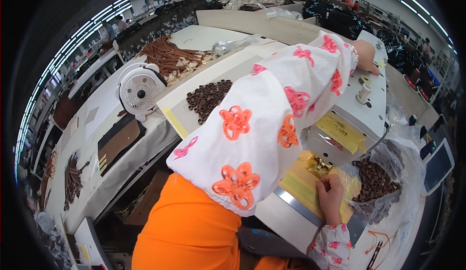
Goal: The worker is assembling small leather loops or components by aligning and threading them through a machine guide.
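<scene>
A white sewing machine (361,109) stands in front of me, with yellow tape on its head. My left arm, in a white floral sleeve cover, stretches across to the machine's top. There my left hand (366,58) rests by the far end, its fingers mostly hidden. A white thread spool (363,94) stands nearer on the machine's top. Below the head, my right hand (331,194) is closed beside the brassy presser foot and needle area (318,165). Its thumb and fingertips meet over the yellow-taped bed (301,185); whatever they pinch is too small to make out.
Right of the needle lies a clear plastic bag (376,180) of small brown loops. More brown loops (208,97) are heaped left of the machine. A white fan (141,90) and brown strips (170,54) occupy the left table. Black-tipped tweezers (374,255) lie at lower right.
</scene>
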The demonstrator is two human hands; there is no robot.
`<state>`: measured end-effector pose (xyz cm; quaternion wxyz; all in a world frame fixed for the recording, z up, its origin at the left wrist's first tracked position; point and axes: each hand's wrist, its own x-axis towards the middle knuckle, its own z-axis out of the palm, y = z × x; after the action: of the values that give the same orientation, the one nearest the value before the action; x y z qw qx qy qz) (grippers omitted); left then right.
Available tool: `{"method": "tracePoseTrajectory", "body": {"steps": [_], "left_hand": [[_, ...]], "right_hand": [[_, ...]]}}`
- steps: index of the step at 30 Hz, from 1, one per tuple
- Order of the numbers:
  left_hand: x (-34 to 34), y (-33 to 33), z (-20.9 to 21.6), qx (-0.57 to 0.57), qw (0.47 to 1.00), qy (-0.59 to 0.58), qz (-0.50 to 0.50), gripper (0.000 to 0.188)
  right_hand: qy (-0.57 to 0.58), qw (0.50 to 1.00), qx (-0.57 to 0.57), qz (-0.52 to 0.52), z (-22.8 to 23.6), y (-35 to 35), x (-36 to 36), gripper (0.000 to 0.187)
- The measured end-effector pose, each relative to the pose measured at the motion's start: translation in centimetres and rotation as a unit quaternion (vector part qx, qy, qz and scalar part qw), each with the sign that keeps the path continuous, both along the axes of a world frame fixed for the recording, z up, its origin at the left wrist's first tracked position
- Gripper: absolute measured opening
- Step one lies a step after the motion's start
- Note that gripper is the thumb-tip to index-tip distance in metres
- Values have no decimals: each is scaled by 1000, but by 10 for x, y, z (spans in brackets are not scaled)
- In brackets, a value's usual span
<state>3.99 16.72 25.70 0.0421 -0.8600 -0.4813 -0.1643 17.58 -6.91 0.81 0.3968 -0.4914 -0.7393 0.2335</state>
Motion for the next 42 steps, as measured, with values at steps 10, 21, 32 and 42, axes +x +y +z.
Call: {"method": "tracePoseTrajectory", "body": {"steps": [10,21,32,42], "left_hand": [[19,-31,0,4,994,-61,87,50],[-5,-7,-7,-67,997,-45,-17,68],[-178,-190,-97,114,850,-514,22,23],[-161,-188,-260,60,997,-17,55,31]], "right_hand": [[0,1000,6,-19,3,2,2,13],[26,999,-20,8,3,-6,1,11],[37,998,-44,8,4,-3,-7,8],[31,997,-59,-27,-1,5,15,10]]}}
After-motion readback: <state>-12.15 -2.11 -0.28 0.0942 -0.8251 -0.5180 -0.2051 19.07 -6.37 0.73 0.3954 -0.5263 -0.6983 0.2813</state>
